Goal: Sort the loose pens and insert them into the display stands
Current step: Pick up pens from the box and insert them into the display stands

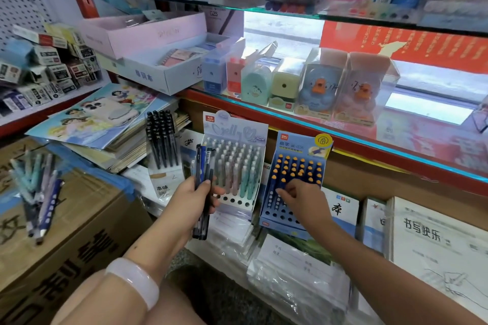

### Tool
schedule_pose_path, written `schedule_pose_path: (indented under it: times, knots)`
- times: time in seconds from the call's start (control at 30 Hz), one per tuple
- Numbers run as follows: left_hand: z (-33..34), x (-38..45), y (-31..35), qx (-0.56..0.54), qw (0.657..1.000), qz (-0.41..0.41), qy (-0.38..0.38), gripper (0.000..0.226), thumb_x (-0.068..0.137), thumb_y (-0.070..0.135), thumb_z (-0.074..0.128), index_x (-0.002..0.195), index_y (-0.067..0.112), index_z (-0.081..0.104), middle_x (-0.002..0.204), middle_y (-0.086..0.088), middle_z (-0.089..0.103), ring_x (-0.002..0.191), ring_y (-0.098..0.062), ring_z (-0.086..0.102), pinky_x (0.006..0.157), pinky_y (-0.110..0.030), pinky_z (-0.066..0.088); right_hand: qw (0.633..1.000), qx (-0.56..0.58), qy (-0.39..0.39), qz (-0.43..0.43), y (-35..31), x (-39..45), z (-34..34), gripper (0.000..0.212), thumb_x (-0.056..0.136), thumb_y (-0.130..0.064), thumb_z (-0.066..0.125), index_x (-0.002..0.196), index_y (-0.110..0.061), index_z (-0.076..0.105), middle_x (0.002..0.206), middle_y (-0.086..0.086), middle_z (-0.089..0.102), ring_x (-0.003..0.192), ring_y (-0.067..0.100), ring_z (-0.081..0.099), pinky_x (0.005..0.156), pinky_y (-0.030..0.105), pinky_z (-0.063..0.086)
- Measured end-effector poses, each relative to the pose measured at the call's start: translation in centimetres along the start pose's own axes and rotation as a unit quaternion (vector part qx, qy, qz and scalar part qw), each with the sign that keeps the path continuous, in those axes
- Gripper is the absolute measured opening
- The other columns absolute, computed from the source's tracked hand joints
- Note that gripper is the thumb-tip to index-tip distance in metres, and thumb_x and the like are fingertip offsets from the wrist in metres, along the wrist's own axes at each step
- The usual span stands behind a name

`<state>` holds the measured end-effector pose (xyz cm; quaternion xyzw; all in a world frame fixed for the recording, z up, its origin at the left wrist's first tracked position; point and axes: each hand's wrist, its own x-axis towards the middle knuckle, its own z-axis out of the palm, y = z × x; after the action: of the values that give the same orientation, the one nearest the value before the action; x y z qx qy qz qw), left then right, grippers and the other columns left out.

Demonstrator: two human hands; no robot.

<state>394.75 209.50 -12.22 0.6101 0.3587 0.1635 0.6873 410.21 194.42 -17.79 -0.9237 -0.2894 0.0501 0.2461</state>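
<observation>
My left hand [194, 199] is shut on a bundle of dark blue and black pens [202, 169], held upright in front of the pastel pen stand [237, 169]. My right hand [302, 199] rests on the blue display stand [295, 163] with orange-capped pens, fingertips pinched at a blue pen in its lower rows; what they grip is partly hidden. A small stand of black pens [162, 140] is left of the pastel one. Several loose pens [38, 190] lie in a heap on the cardboard box [79, 232] at the left.
The stands lean against a red-edged glass shelf [343, 137] carrying boxed sharpeners and duck toys. Stacked notebooks [100, 124] with a phone case lie behind the loose pens. Wrapped exercise books [298, 272] cover the floor in front; small boxes are piled at far left.
</observation>
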Motion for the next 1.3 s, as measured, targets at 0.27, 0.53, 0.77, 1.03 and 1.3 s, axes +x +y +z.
schedule_pose_path:
  times: [0.27,0.53,0.77,1.03,1.3]
  knots:
    - [-0.2,-0.9,0.1,0.053,0.996,0.031,-0.070,0.016,0.096,0.008,0.046,0.093,0.000,0.060,0.048,0.006,0.061,0.041,-0.001,0.047,0.043,-0.011,0.039,0.959,0.277,-0.008,-0.063,-8.0,-0.4,-2.4,0.023,0.092,-0.030,0.056,0.110,-0.015,0.056,0.088,-0.011,0.058,0.076,-0.002,0.054,0.069,0.017,0.048]
    - [-0.7,-1.0,0.1,0.048,0.994,0.024,-0.097,0.015,0.093,0.005,0.051,0.081,0.007,0.060,0.056,0.003,0.063,0.045,-0.004,0.049,0.046,-0.015,0.041,0.889,0.418,-0.186,-0.015,-10.2,0.3,-1.8,0.026,0.089,-0.031,0.059,0.094,-0.007,0.063,0.095,0.031,0.064,0.074,0.032,0.053,0.081,0.059,0.046]
    - [-1.0,-0.7,-0.7,0.108,0.989,0.002,-0.106,0.017,0.095,0.002,0.046,0.089,0.006,0.061,0.065,-0.002,0.061,0.043,-0.005,0.049,0.043,-0.015,0.040,0.849,0.528,-0.013,0.020,-9.0,2.3,-5.2,0.013,0.095,-0.014,0.050,0.087,-0.010,0.061,0.078,0.001,0.062,0.073,0.011,0.057,0.084,0.032,0.051]
    - [-1.6,0.7,-0.7,0.090,0.996,0.009,0.016,0.016,0.096,0.009,0.045,0.092,0.009,0.061,0.075,-0.005,0.063,0.058,-0.016,0.048,0.054,-0.027,0.036,0.965,0.237,0.106,-0.043,-2.2,1.2,-5.4,0.020,0.095,-0.013,0.049,0.079,-0.022,0.040,0.068,0.014,0.059,0.074,0.034,0.064,0.069,0.049,0.050]
    - [-0.9,0.7,-0.5,0.015,1.000,-0.002,0.022,0.016,0.097,0.005,0.044,0.092,0.008,0.059,0.074,-0.005,0.060,0.056,-0.012,0.047,0.044,-0.015,0.040,0.991,0.100,0.072,-0.057,1.4,-0.6,-1.9,0.013,0.097,-0.020,0.047,0.091,-0.015,0.038,0.068,0.012,0.054,0.058,0.028,0.051,0.054,0.042,0.040]
